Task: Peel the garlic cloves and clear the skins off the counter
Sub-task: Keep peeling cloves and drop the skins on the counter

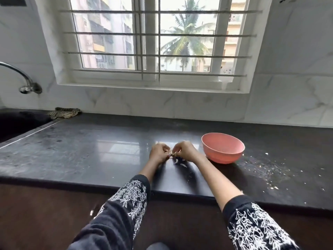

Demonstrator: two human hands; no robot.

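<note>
A tiny pale garlic clove (170, 155) sits between the two hands, just above the shiny black stone counter (90, 152). The left hand (159, 152) and the right hand (185, 150) both curl their fingers and pinch it. Thin white skins (180, 163) lie on the counter right under the hands. A round pink plastic bowl (223, 147) stands just beside the right hand. Behind is a big white window with bars (156, 42).

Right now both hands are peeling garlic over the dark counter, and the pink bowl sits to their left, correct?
Not quite: the head view shows the pink bowl to the right of the hands, beside the right hand. The rest holds.
</note>
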